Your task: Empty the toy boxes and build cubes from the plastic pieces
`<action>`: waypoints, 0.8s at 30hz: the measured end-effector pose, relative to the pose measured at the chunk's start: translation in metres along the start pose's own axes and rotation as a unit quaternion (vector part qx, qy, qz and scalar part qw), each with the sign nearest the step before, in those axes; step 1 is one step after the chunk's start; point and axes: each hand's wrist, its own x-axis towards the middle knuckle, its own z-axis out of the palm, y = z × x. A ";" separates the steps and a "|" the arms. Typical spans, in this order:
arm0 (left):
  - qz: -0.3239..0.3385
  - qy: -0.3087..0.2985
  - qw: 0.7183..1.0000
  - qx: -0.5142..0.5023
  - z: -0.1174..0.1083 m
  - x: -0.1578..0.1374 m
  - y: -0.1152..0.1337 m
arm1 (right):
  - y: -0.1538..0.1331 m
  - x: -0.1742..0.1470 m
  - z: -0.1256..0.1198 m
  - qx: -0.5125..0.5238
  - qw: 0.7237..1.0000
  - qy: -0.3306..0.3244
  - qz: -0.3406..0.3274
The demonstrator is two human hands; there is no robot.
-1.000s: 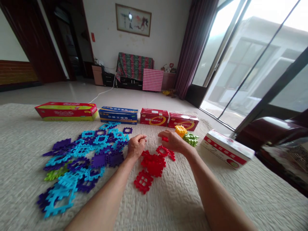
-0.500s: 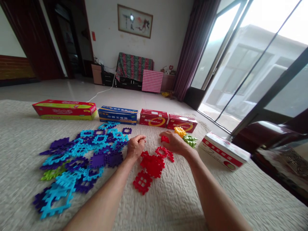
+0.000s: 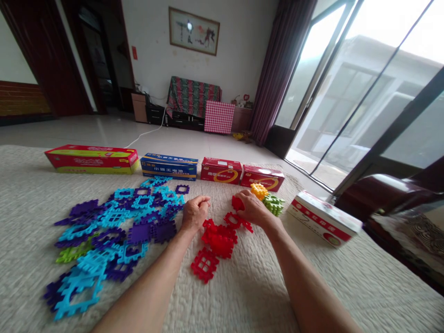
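My right hand (image 3: 255, 209) has its fingers closed on the edge of a red interlocking building tile (image 3: 237, 202), which sits low over the cover. My left hand (image 3: 196, 212) is curled into a fist left of it; whatever it may hold is hidden. Between my forearms lies a loose cluster of red tiles (image 3: 219, 240), with a red window-patterned tile (image 3: 205, 264) nearest me. Just past my right hand a yellow tile stack (image 3: 259, 191) touches a green tile stack (image 3: 274, 204).
A spread of light blue and purple tiles (image 3: 141, 231) covers the left side. Along the far edge stand a red-and-green box (image 3: 92, 160), a blue box (image 3: 169, 167) and two red boxes (image 3: 221, 171). A white-and-red box (image 3: 324, 218) lies at right on the quilted cover (image 3: 256, 282).
My right hand has shifted slightly, and more of the red tile at its fingertips shows, tilted up. My left hand stays almost where it was.
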 end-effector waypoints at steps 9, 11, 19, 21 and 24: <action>-0.006 -0.002 1.000 -0.008 0.000 0.000 0.001 | 0.001 -0.001 0.001 -0.005 1.000 0.001 -0.005; -0.005 -0.002 1.000 -0.007 0.000 0.000 0.001 | 0.000 0.001 -0.001 -0.007 1.000 0.017 -0.001; 0.002 0.003 1.000 -0.004 -0.001 -0.002 0.005 | -0.004 0.020 -0.007 -0.006 1.000 -0.027 -0.001; 0.000 0.002 1.000 -0.005 -0.001 -0.002 0.005 | -0.004 0.021 -0.005 0.000 1.000 -0.024 -0.002; -0.003 0.000 1.000 -0.006 -0.001 -0.002 0.004 | -0.004 0.015 -0.006 0.021 0.999 0.028 -0.027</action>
